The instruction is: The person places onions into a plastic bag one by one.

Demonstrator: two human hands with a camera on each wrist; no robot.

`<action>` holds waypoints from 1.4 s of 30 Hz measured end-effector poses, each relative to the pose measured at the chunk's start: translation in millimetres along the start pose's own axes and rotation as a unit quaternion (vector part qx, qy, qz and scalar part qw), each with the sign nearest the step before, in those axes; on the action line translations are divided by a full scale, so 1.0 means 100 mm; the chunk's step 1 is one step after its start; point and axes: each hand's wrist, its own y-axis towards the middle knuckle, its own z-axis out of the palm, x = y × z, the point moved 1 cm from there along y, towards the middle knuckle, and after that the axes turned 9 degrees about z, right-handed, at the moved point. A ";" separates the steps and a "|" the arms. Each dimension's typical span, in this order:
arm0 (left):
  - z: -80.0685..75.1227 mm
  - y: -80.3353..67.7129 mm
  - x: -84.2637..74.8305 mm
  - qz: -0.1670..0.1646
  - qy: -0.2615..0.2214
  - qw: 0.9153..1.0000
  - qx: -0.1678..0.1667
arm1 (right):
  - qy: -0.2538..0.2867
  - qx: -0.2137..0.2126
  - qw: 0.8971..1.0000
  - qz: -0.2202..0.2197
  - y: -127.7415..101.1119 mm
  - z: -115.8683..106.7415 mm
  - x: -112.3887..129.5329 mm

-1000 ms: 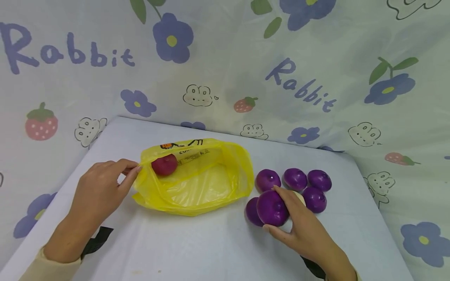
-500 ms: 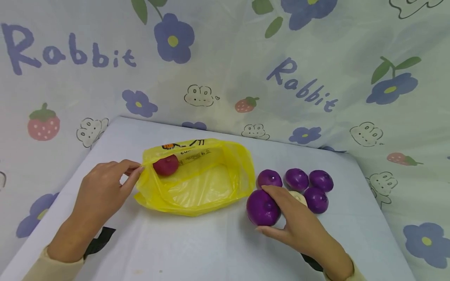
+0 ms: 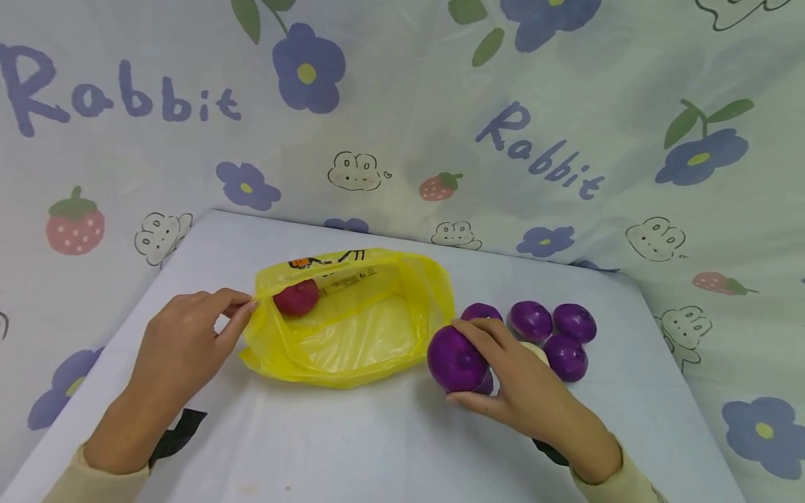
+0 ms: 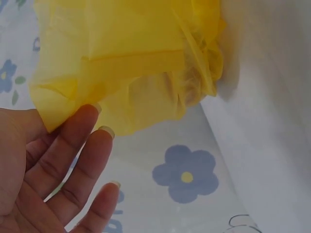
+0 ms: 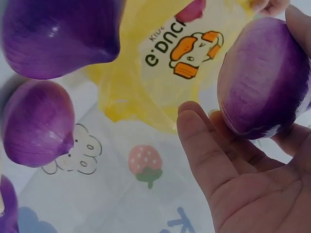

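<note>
Head view: left hand (image 3: 182,342) pinches yellow bag (image 3: 352,328) rim; right hand (image 3: 522,388) grips purple onion (image 3: 454,360).

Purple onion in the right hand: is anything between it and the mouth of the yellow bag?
Nothing visible blocks it. The right hand holds the purple onion just beside the yellow bag, with only bare table between. The left hand pinches the bag's rim, and a red onion sits at the far left inside.

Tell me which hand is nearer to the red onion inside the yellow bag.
Left. The left hand pinches the yellow bag at its rim, just beside the red onion. The right hand is across the bag, holding a purple onion.
</note>
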 end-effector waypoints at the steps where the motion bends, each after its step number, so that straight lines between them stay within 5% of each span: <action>1: 0.00 0.00 0.00 0.002 -0.001 1.000 -0.002 | -0.002 0.003 1.000 0.003 0.01 0.00 0.01; 19: -0.02 -0.01 0.00 -0.005 -0.005 1.000 0.001 | -0.023 0.041 0.999 -0.021 0.36 -0.11 0.25; 28: -0.01 -0.01 0.00 0.017 0.000 1.000 -0.013 | 0.025 0.079 0.996 -0.039 0.51 -0.07 0.35; 42: -0.04 -0.02 0.04 0.016 -0.009 1.000 -0.019 | 0.017 0.107 0.993 -0.050 0.74 -0.02 0.43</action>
